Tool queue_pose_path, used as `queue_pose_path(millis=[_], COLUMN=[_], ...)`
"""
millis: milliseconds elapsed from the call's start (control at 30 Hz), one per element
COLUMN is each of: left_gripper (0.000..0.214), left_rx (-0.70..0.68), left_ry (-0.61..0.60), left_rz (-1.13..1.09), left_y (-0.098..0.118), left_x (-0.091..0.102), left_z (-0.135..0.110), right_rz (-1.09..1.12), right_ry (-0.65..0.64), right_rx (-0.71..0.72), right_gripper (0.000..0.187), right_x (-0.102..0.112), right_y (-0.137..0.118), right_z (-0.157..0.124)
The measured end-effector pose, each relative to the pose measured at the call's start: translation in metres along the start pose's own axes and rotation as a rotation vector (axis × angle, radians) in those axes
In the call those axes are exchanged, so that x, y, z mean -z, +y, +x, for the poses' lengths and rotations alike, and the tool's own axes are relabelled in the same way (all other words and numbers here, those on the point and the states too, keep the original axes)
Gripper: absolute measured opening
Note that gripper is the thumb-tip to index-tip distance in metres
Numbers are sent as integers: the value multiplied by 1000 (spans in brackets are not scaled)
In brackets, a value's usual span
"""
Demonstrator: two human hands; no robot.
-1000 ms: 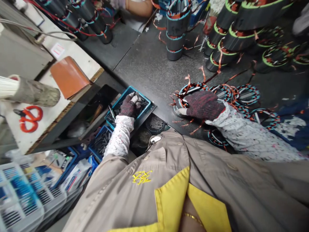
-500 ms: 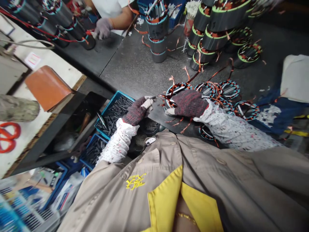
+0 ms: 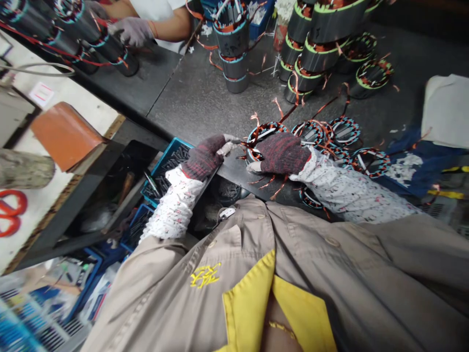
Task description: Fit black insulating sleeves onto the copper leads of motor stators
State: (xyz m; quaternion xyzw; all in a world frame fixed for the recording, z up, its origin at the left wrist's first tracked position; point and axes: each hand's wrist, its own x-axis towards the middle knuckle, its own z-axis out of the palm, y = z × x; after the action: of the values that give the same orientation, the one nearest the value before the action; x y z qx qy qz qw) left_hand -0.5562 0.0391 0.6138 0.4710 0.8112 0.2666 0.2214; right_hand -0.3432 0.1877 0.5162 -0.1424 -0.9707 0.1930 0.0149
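Copper wire ends are seen sticking out around a flat wound stator (image 3: 266, 133) at the near edge of the dark table (image 3: 205, 105), and most of that stator is hidden under the right hand (image 3: 281, 153). The right hand, in a dark red knitted glove, is laid palm down on the stator with its fingers spread flat, not closed round anything. The left hand (image 3: 205, 155), gloved alike, is held just beside the stator's left rim, its pale fingertips (image 3: 226, 145) pinched together on something small and thin; what is pinched is too small to be made out, and whether it touches the stator cannot be told. Below the left wrist a blue bin (image 3: 166, 164) of small dark pieces is partly covered by the white patterned sleeve (image 3: 170, 208). More flat stators (image 3: 342, 132) are lined up to the right of the hands, some covered by the right forearm. Tall stacked stator cores (image 3: 230, 46) are cut off by the top edge. A co-worker's gloved hand (image 3: 132, 32) is seen at the upper left, resting on a row of dark cores, with the body out of view. The lower part of the view is filled by a beige jacket (image 3: 293, 274).
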Motion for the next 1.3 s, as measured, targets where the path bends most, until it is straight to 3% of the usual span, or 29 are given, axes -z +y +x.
queue_pose_path(millis=[100,200,367,567,733,933,1100,1300], left_gripper=[16,30,19,59,53,50,57,39], left_rx=[-109,-84,-49,154,289,362,350,212], left_ry=[-86,-34,14,33,26,51,25,-7], left_rz=[55,-54,-138,-361,-449,-449,-383,-191], left_y=[12,11,-2,-24,-54,-67,-74,-71], left_x=[8,7,-10,-16,-24,-40,-51,-48], left_z=[4,0,1,-16,-30,-30,-25,-20], right_rz=[11,11,16,-2,-23,-26,-49,4], right_ry=[-7,-27,-21,-61,-58,-66,-40,-68], right_rx=[-6,-12,-17,-37,-42,-36,-38,-65], right_gripper=[67,68,66,68,65,68,69,78], right_x=[3,5,4,10,10,11,9,12], right_y=[-1,-3,-4,-8,-8,-6,-6,-8], right_z=[-1,-1,0,-5,-4,-5,-6,-7])
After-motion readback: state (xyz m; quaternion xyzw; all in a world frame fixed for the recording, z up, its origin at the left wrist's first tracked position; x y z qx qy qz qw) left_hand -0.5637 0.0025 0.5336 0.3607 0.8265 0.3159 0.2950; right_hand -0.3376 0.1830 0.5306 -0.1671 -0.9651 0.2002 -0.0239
